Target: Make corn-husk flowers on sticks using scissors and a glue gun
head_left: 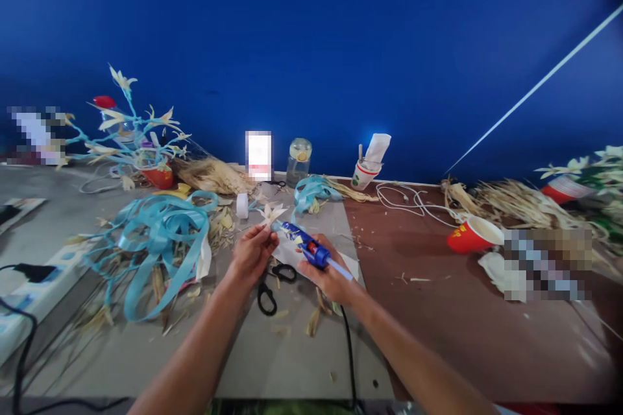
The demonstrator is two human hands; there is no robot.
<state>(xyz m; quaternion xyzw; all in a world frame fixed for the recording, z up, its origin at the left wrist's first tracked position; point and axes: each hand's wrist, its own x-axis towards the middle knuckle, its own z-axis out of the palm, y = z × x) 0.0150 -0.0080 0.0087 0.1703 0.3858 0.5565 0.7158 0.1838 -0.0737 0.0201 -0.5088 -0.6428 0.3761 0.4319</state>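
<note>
My left hand [254,249] is closed in a pinch on a small cream flower [271,213] with pointed petals, which looks made of dried husk. In my right hand [325,269] is a blue glue gun [306,245], a pale glue stick [341,268] jutting from its rear. The gun's nozzle points left, right at the flower's base; whether the two touch I cannot tell. Below my hands lie scissors with black handles [267,298], their blades hidden. A white sheet [287,260] lies partly under the gun.
Light-blue ribbon [165,240] is heaped at left, beside a power strip [43,292]. Behind it stands a branch of husk flowers [131,120]. A glass jar [298,162] and a paper cup [366,172] stand at the wall. A red cup [474,235] lies tipped at right.
</note>
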